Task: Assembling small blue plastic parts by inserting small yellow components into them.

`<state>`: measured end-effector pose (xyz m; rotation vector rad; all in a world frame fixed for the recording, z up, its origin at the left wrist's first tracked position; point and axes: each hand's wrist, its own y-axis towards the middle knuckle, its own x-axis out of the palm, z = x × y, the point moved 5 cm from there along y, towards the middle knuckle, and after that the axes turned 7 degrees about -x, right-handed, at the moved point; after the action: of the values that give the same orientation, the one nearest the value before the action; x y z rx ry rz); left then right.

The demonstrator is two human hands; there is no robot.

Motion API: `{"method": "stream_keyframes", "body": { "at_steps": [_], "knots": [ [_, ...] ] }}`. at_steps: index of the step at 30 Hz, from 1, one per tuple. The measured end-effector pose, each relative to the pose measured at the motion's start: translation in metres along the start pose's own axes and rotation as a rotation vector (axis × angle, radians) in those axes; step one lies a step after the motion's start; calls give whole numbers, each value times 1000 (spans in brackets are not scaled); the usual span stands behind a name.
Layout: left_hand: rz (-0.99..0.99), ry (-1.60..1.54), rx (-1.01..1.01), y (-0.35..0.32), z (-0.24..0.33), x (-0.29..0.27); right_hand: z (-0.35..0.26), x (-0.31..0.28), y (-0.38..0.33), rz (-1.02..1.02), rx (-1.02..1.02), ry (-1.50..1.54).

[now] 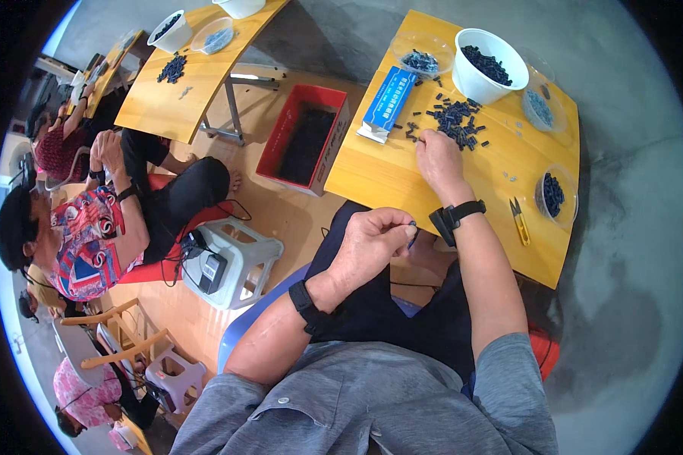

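Observation:
My left hand [377, 241] is in front of the table edge, above my lap. Its thumb and forefinger pinch a small dark piece [412, 236]. Over the table my right hand [440, 163] reaches to the near left side of a loose pile of small black tube-like pieces [457, 121]. Its fingers are drawn together at the tips, and what they grip, if anything, is too small to make out. Past the pile stands a white tub [467, 76] of the same black pieces. A blue and white box [387, 102] lies left of the pile.
The yellow table [372, 178] also bears yellow-handled snips [520, 224], a clear bowl of black pieces [555, 196] and clear bowls of bluish bits [540, 111]. A red box [332, 144] sits on the floor to the left. Another person [91, 235] sits beyond a grey stool [235, 265].

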<state>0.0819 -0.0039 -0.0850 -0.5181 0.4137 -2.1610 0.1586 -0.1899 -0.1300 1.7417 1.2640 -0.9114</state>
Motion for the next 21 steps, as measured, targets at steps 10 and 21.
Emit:
{"method": "stream_keyframes", "body": {
  "at_steps": [10,21],
  "knots": [
    [-24,-53,140,0,14,5,6,-12,-21,187,3,99],
    [-60,-95,214,-15,29,13,-28,-98,-89,121,255,1098]
  ]
}}
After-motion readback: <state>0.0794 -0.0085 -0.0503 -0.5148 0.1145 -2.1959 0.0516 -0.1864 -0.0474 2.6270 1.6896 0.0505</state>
